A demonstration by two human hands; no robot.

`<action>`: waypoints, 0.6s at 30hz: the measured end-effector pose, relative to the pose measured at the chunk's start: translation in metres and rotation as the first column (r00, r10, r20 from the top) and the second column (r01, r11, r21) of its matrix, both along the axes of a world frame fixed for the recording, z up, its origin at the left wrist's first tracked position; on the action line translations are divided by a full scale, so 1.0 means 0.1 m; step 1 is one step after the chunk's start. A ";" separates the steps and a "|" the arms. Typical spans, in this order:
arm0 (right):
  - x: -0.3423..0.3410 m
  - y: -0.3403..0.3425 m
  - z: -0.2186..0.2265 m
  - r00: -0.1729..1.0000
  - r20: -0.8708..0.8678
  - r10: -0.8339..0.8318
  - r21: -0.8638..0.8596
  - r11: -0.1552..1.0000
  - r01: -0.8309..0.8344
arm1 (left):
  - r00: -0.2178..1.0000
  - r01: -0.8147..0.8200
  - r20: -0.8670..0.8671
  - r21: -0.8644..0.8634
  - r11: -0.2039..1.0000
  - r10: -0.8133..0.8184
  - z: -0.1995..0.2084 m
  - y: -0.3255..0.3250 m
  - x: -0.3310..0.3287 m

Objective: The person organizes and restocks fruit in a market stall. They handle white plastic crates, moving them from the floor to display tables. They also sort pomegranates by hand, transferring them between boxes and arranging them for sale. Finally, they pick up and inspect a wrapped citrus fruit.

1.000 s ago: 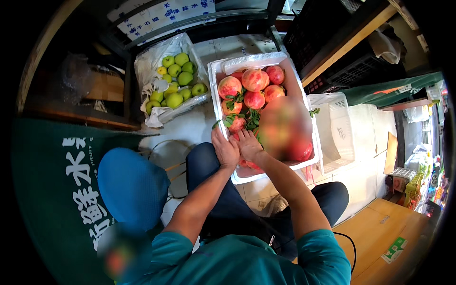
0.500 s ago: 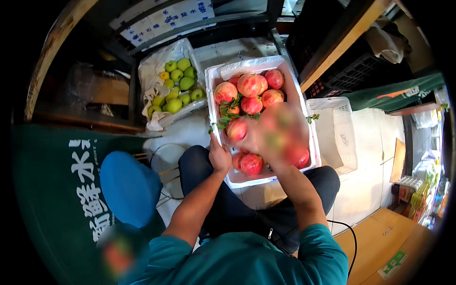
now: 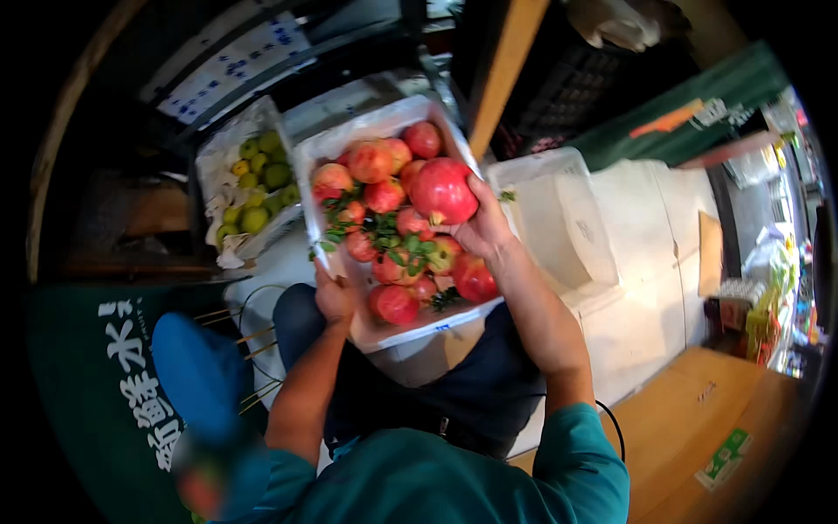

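Note:
A white foam box [image 3: 367, 335] full of red pomegranates stands in front of my knees. My right hand [image 3: 484, 225] grips a large red pomegranate [image 3: 443, 190], held above the other fruit toward the box's right side. My left hand [image 3: 334, 295] clasps the near left side wall of the same box; its fingertips are partly hidden. Among the pomegranates lie sprigs of green leaves [image 3: 384, 229]. One paler, yellowish-green pomegranate [image 3: 443, 254] rests below my right hand.
Left of the box sits a lined crate [image 3: 209, 170] of green fruit [image 3: 255, 219]. An white plastic basket [image 3: 602, 236] stands on the right. A blue stool seat [image 3: 196, 371] is by my left arm, a wooden cabinet [image 3: 672, 410] at lower right, a wooden post [image 3: 506, 74] beyond the box.
My right hand has come up out of the box with a pomegranate in it. My left hand stays at the box's side. The whole view has shifted and turned.

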State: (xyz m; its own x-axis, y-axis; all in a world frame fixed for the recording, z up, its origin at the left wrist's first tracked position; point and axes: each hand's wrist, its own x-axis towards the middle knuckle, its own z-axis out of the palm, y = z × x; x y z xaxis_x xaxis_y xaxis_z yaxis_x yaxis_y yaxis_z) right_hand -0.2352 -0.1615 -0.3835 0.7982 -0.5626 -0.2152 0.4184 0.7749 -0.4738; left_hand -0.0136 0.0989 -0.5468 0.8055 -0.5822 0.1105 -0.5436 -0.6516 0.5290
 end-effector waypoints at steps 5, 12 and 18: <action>-0.97 -0.84 -0.64 0.839 -0.367 -0.401 -0.287 0.907 0.308 | 0.997 0.026 0.070 0.006 1.000 -0.026 0.05 0.05 -0.01; -2.59 -0.66 -2.51 -0.016 -0.983 -0.183 -0.180 0.977 -0.110 | 0.997 -0.013 0.075 0.086 0.996 0.007 0.10 0.11 0.03; -2.82 -0.72 -2.69 -0.198 -0.888 -0.415 -0.157 0.680 -0.716 | 1.000 0.016 -0.025 0.089 0.996 -0.014 0.18 -0.08 -0.05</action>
State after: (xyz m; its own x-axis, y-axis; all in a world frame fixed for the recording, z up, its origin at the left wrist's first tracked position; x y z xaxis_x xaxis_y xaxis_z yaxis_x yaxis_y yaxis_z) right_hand -0.5174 -0.2334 -0.6523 0.1004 -0.8437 -0.5274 -0.9550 0.0670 -0.2890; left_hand -0.0187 0.0911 -0.5286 0.7983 -0.6011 0.0380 -0.5413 -0.6883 0.4829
